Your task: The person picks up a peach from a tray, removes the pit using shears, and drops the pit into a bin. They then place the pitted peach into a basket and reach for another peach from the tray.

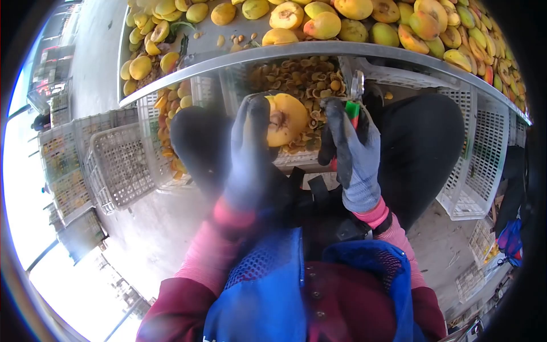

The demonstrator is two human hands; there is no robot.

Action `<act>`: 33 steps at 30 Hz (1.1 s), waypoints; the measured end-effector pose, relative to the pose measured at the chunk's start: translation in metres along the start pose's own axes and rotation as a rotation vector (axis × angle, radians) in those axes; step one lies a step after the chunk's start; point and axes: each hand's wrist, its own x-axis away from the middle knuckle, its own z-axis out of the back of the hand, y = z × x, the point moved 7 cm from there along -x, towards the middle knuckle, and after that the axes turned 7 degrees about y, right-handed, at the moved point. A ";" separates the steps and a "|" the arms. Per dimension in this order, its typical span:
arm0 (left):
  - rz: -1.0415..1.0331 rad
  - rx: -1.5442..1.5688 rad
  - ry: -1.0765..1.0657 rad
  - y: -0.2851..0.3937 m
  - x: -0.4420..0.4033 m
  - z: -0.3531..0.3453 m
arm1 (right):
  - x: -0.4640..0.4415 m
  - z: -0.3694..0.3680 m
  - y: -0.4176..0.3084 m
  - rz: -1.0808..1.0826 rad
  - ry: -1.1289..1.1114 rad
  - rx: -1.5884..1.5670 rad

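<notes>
My left hand [249, 145], in a grey glove with dark fingers, is closed around a yellow peach [286, 121]. The peach's brownish, rough centre faces up toward me. A short way to the right, my right hand [357, 145], gloved the same way, grips a hand tool [352, 109] with a green and red handle. Its shiny metal head [357, 85] points away from me, apart from the peach, and its exact shape is hard to make out. Beneath both hands stands a crate [302, 158] of small brown and orange pieces that look like pits and scraps.
A metal-edged table [239, 55] crosses in front, heaped with yellow peaches [353, 31], some cut. Below it on the left, a white crate [149, 134] contains peach pieces. More plastic crates stand at left [122, 165] and right [484, 165]. My knees flank the scrap crate.
</notes>
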 end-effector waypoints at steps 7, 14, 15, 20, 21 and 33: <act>0.516 0.256 -0.030 0.006 -0.006 -0.009 | 0.000 0.000 0.006 0.414 -0.122 0.645; 0.366 0.273 0.109 -0.005 -0.002 -0.013 | 0.016 -0.017 0.042 -0.325 0.003 -0.136; 0.440 0.350 0.149 -0.006 0.001 -0.015 | 0.018 -0.019 0.049 -0.367 0.024 -0.160; -0.018 -0.019 0.130 0.004 0.004 0.006 | 0.012 -0.019 0.009 0.270 -0.145 0.427; -0.187 -0.190 0.081 0.009 0.007 0.009 | 0.014 -0.021 0.000 0.438 -0.151 0.601; -0.062 -0.173 -0.023 0.013 -0.009 0.004 | 0.027 -0.033 -0.003 0.610 -0.173 1.119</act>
